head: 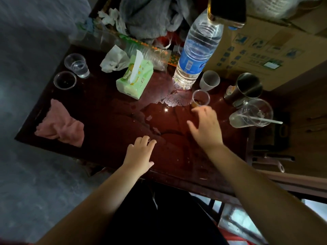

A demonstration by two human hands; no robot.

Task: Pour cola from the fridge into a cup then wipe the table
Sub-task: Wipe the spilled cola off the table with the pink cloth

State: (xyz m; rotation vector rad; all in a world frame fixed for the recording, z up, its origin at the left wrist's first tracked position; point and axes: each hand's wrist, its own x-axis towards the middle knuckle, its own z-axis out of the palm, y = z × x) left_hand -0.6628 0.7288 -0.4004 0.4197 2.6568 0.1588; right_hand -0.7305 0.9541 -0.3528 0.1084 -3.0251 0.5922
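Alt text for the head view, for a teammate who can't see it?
Over a wet table, the right hand reaches for a small clear cup near a water bottle; the left hand is open. A pink cloth lies left.

Both hands [139, 151] [206, 126] outstretched, fingers relaxed

Cup [200, 97] base behind right fingers [203, 110]

Table [99, 121]: dark reddish-brown, glossy. Cloth [60, 124]: pink. Tissue pack [135, 79]: pale green with white tissue. Water bottle [196, 52]: clear with blue label. Paper cup [209, 80]: white. Metal cup [246, 89]: silver. Carton [265, 50]: tan with blue symbols.
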